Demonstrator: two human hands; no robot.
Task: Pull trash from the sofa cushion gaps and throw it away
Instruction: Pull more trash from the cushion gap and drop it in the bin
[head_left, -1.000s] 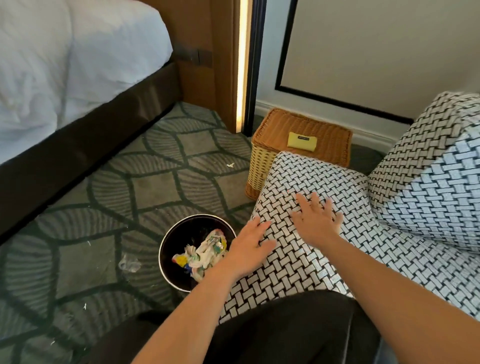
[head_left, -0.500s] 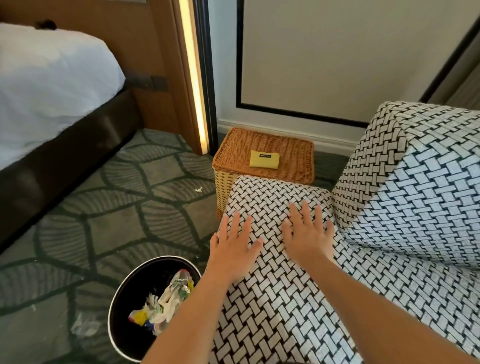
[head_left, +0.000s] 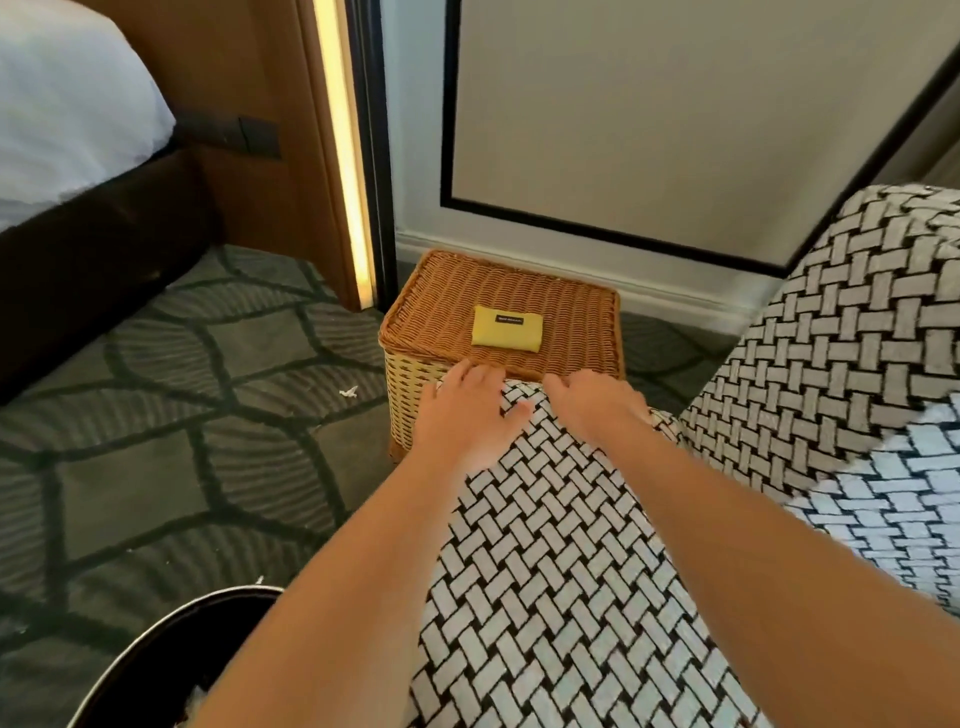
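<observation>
A black trash bin (head_left: 171, 660) is shown low on the left, well behind the left hand (head_left: 462, 421). A white paper scrap (head_left: 348, 392) lies on the carpet (head_left: 156, 467), near that hand's left side. The left hand is laid flat, fingers straight, on the woven sofa cushion (head_left: 545, 571), just short of a wicker basket (head_left: 571, 322). Beside it, the right hand (head_left: 597, 410) is bent over the cushion's far edge; its hold cannot be told.

the flat yellow fabric pouch (head_left: 506, 326) on the brown woven wicker basket lid (head_left: 576, 332) carries a small black label with pale lettering, too small and blurred to read.
</observation>
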